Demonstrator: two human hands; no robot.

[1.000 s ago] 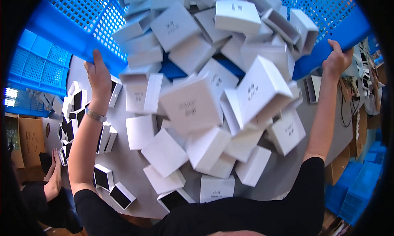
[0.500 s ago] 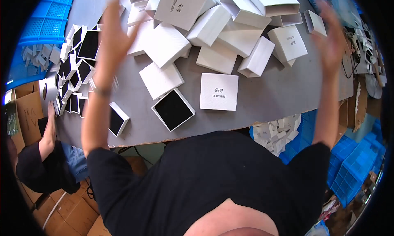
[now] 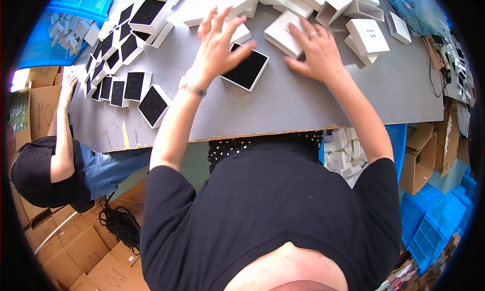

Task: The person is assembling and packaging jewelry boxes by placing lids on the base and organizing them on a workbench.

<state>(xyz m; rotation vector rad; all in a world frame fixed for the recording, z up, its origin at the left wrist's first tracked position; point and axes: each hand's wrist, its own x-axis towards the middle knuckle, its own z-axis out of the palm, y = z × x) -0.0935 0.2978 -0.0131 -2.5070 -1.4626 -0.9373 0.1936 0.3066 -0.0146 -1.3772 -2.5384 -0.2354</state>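
My left hand is open with its fingers spread, and a bracelet circles its wrist. Its thumb reaches over the corner of a white box base with a black lining, which lies black side up. Fingers apart and a ring on one of them, my right hand is at a white box lid. It partly covers the lid's right side; whether it presses on the lid I cannot tell. Another white box piece lies behind the left fingers, partly hidden.
White lids and sleeves are heaped along the far side of the grey table. Several black-lined bases crowd the left, where another person's hand rests by the edge. Blue crates stand at lower right.
Both hands have come down and inward from their raised, wide-apart position. The view has shifted, and white boxes have moved away from the table's middle.
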